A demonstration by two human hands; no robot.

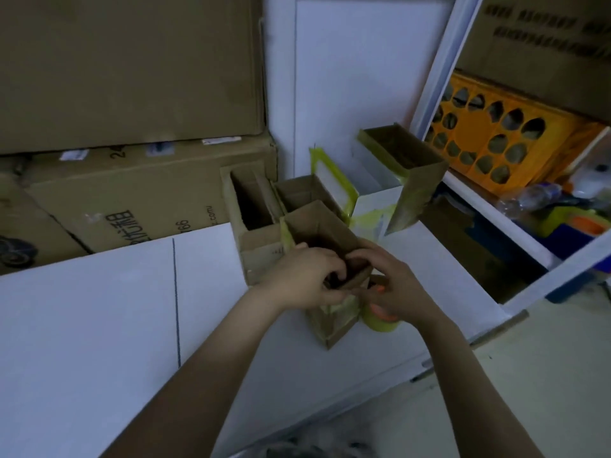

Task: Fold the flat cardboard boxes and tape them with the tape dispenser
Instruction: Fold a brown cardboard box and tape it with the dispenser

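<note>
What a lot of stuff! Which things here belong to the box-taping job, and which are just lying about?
In the job: small cardboard box, gripped by the left hand; tape dispenser in the right hand; folded boxes behind.
Lying about: big cartons, orange crate, plastic bottle.

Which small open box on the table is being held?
The nearest brown box: left hand pinches its front rim, right hand holds the tape dispenser beside it; others stand untouched behind.
</note>
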